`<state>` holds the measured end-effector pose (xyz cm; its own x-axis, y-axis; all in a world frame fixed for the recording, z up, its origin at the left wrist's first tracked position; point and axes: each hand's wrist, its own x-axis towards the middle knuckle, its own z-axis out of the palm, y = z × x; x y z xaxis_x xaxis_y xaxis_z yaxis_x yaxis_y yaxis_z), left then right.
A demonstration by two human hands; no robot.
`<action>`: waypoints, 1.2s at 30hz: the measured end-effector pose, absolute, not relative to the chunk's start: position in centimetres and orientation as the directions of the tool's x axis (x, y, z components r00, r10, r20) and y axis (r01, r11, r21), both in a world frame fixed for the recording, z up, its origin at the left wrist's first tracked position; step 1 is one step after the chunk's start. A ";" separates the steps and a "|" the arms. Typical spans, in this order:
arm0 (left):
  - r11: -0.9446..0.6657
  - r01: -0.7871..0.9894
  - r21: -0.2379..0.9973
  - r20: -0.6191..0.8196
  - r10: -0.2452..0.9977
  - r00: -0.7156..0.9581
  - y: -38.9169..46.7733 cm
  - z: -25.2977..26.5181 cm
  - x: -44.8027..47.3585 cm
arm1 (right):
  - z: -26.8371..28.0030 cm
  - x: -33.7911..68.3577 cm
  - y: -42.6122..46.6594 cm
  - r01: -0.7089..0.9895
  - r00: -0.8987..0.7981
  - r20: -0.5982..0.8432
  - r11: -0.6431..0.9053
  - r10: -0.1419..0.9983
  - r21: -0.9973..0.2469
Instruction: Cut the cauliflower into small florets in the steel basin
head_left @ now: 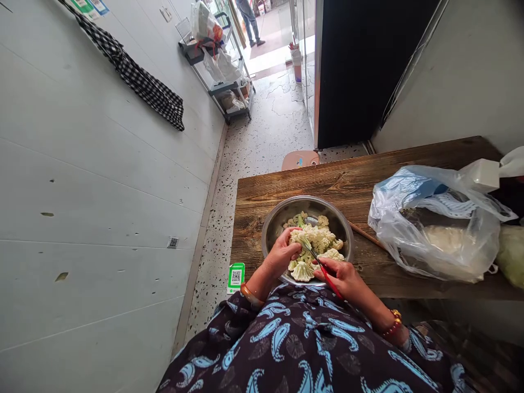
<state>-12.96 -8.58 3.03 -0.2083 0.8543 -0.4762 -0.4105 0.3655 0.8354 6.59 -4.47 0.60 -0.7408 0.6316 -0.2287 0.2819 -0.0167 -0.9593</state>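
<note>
A steel bowl (271,218) stands at the near edge of the wooden table, with several pieces of cauliflower (303,271) in it. My left hand (282,252) is closed on a large cauliflower piece (319,236) held over the bowl. From the right, my right hand (340,277) grips red-handled scissors (327,278). Their dark blades point up and left and touch the stalk side of the held piece, close to my left fingertips. Whether the blades are apart is too small to tell.
On the table's right lies a clear plastic bag (434,218) with pale contents. A brown stick (366,236) rests between bag and bowl. A green QR code card (236,277) is at the table's left edge. Beyond are a pink stool (300,160), a shelf cart (225,86) and a person's legs (250,22).
</note>
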 end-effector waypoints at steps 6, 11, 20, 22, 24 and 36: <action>0.303 -0.503 0.809 -0.481 0.833 -0.272 -8.6 3.1 -13.2 | 0.1 7.6 -4.2 0.359 -0.766 -0.256 0.061 0.589 -0.931; 0.332 -0.578 0.745 -0.557 0.787 -0.265 -8.7 3.6 -13.8 | 0.2 7.9 -4.3 0.312 -0.682 -0.320 -0.134 0.658 -0.941; 0.460 -0.508 0.728 -0.585 0.804 -0.111 -8.7 3.3 -11.9 | 0.2 4.1 -3.9 0.041 -0.533 -0.142 -0.142 0.834 -0.989; 0.459 -0.477 0.750 -0.567 0.817 -0.105 -8.7 3.2 -11.9 | 0.1 3.8 -3.8 0.025 -0.520 -0.127 -0.134 0.845 -0.991; 0.463 -0.456 0.761 -0.562 0.821 -0.105 -8.9 3.1 -12.1 | -0.1 3.7 -3.7 0.008 -0.524 -0.138 -0.157 0.840 -0.988; 0.441 -0.372 0.817 -0.518 0.844 -0.136 -8.8 3.6 -12.2 | -0.8 3.9 -4.9 0.258 -0.387 -0.011 0.097 0.922 -0.961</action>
<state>-12.25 -8.82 3.62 -0.1359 0.8444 -0.5181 -0.3718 0.4413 0.8167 3.94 -4.86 -0.84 -0.3873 0.9219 -0.0108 0.2580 0.0972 -0.9613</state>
